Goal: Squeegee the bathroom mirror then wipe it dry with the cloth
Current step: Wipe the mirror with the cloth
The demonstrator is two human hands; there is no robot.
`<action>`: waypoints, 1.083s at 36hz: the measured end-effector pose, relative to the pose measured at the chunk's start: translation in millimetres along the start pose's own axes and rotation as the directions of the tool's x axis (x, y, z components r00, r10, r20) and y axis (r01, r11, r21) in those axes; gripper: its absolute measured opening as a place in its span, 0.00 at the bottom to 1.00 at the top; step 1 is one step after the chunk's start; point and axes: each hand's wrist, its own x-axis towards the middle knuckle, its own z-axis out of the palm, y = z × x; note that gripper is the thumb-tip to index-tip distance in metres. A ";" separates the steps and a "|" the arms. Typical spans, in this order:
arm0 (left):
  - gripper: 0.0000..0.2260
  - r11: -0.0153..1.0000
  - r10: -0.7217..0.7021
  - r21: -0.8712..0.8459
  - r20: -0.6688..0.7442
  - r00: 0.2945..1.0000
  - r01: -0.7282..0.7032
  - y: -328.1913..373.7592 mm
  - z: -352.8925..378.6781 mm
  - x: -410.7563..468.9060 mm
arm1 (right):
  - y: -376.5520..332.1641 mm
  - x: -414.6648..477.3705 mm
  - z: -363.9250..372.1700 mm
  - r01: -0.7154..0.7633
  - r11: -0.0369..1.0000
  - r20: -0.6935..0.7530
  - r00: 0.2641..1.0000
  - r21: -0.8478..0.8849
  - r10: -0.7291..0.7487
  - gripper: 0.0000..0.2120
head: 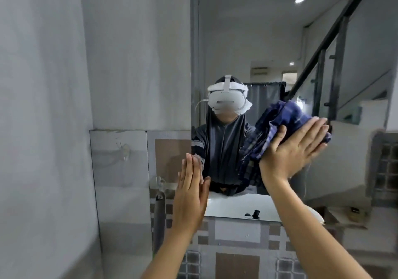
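Observation:
The bathroom mirror (247, 41) hangs on the wall ahead and reflects a person wearing a white headset. A dark blue checked cloth (286, 115) is bunched against the glass at mid-right. My right hand (295, 149) lies flat over the cloth with the fingers stretched up and to the right, pressing it to the mirror. My left hand (190, 194) is held flat and upright with the fingers together at the mirror's lower left edge, holding nothing. No squeegee shows clearly.
A grey upright handle-like object (159, 216) stands by the tiled wall left of the mirror's bottom. The white basin rim (316, 216) shows under my right forearm. Patterned tiles (237, 231) run below the mirror. A plain grey wall (43, 106) closes in on the left.

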 end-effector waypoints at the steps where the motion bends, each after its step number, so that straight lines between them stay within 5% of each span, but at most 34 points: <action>1: 0.28 1.000 -0.020 -0.018 0.006 1.000 0.020 -0.3 1.4 -2.8 | -9.8 -5.8 4.2 0.040 0.999 0.011 0.999 0.000 -0.040 0.30; 6: 0.27 0.999 -0.031 -0.039 -0.001 1.000 0.031 -7.5 8.9 -14.0 | -50.0 -26.9 19.3 0.436 0.900 0.147 0.891 -0.010 -0.430 0.29; 11: 0.27 0.999 -0.020 -0.049 -0.022 1.000 0.018 -13.2 13.2 -16.5 | -57.0 -23.4 23.6 0.846 0.531 0.304 0.493 0.054 -0.815 0.27; 17: 0.28 1.000 -0.011 -0.015 -0.015 1.000 0.011 -15.5 13.9 -17.0 | -31.3 14.6 11.7 0.994 -0.059 0.462 -0.094 0.090 -0.882 0.27; 20: 0.29 1.000 -0.017 -0.017 -0.019 1.000 0.016 -13.5 12.8 -17.5 | -10.6 39.5 1.9 0.979 -0.179 0.495 -0.206 0.102 -0.844 0.28; 24: 0.29 0.999 -0.036 -0.029 -0.023 0.999 0.036 -7.5 9.1 -17.1 | 28.1 76.7 -20.7 0.999 -0.040 0.457 -0.033 -0.006 -0.889 0.29; 29: 0.30 0.998 -0.065 0.011 -0.037 0.997 0.065 -3.0 7.0 -14.3 | 89.3 103.9 -48.1 0.904 0.410 0.301 0.427 -0.121 -0.853 0.28; 33: 0.29 0.998 -0.008 0.059 -0.089 0.996 0.014 -2.0 -1.0 -1.1 | 121.8 100.1 -47.9 0.651 0.748 0.128 0.759 -0.127 -0.639 0.28; 39: 0.26 0.981 0.144 0.154 -0.144 0.979 -0.122 -0.9 -21.6 54.6 | 126.6 73.3 -40.0 0.310 0.950 0.018 0.950 0.049 -0.311 0.28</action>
